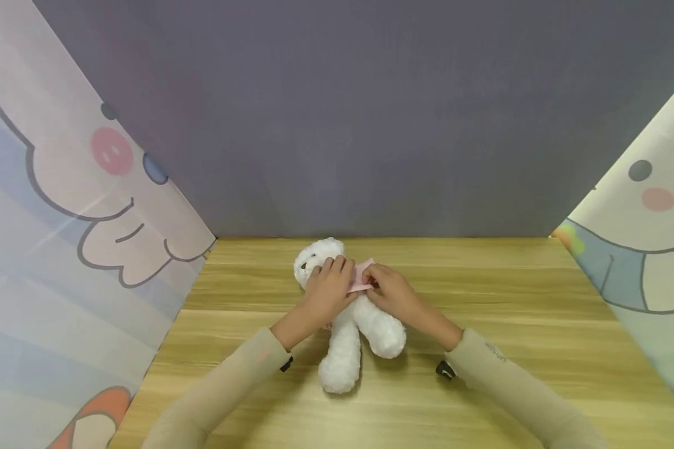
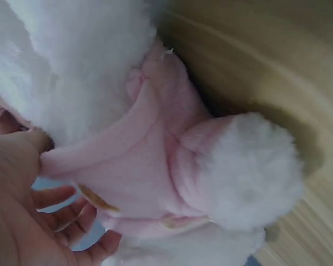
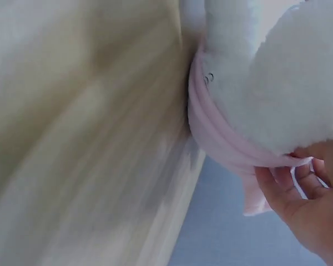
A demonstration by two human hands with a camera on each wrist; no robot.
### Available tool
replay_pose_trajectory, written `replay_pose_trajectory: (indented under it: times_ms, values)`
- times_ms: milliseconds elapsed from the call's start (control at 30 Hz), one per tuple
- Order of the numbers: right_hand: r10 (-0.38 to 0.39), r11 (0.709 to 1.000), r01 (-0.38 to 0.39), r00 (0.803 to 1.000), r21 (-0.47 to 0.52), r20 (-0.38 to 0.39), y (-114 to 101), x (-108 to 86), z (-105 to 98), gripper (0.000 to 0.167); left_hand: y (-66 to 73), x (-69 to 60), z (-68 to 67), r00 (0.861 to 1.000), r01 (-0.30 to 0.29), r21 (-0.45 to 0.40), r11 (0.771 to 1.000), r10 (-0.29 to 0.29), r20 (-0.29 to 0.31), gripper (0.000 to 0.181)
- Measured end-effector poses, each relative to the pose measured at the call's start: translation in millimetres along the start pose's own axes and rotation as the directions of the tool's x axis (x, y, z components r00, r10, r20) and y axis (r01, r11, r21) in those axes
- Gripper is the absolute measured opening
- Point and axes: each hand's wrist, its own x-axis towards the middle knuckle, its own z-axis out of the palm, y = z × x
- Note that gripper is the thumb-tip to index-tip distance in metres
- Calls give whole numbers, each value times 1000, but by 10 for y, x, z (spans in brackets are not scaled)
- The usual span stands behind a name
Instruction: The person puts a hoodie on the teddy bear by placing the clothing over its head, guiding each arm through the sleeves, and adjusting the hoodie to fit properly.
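Note:
A white plush toy (image 1: 339, 368) with a small dark nose lies on the table, its head toward the back and its two legs toward the front. It wears a pink garment (image 2: 133, 172) with a brown mark on it. My left hand (image 1: 330, 288) lies across the toy's upper body and pinches the garment's edge, the other fingers loosely bent beside the cloth. On the opposite side, my right hand (image 1: 395, 293) pinches the edge of the pink cloth (image 3: 222, 138) between thumb and fingers, beside the white fur. Both hands cover much of the toy's middle in the head view.
The wood-grain table (image 1: 511, 299) meets a grey panel (image 1: 371, 125) at the back. Cartoon-printed sheets (image 1: 163, 231) stand at the left and right sides. Small black pieces (image 1: 445, 371) show at both sleeve cuffs.

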Motion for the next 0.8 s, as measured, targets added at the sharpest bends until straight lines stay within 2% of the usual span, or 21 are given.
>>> replay_pose_trajectory:
  times_ms: [67,133,267,333,400,500,633,700,800]
  values:
    - [17,999,-17,1000,35,-18,-31,-51,22,23,25,57,36,1000,0,27,1000,0,5,47]
    - [18,998,-16,999,65,-37,-66,-97,48,25,43,104,82,1000,7,68,998,-7,0,38]
    - [-50,998,53,997,47,-56,-103,-140,89,27,49,165,160,999,25,142,990,-22,-24,23]
    - [-80,995,82,996,54,-33,-86,-132,90,24,37,166,171,999,27,151,988,-23,-27,20]
    - [-81,992,79,997,103,13,-47,-116,59,20,19,139,154,1000,9,138,990,-8,-10,18]
    - [-26,982,18,999,188,42,45,-91,-58,17,-10,81,107,1000,-28,84,996,27,14,24]
    - [84,988,-78,995,130,-45,194,-46,-223,12,-29,31,54,999,-53,21,998,53,12,34]
    - [120,990,-116,991,75,-55,265,-18,-247,11,-33,33,72,999,-50,44,998,50,-9,29]
    - [122,992,-122,993,38,7,339,14,-255,12,-17,66,136,997,-38,101,994,44,-57,21]
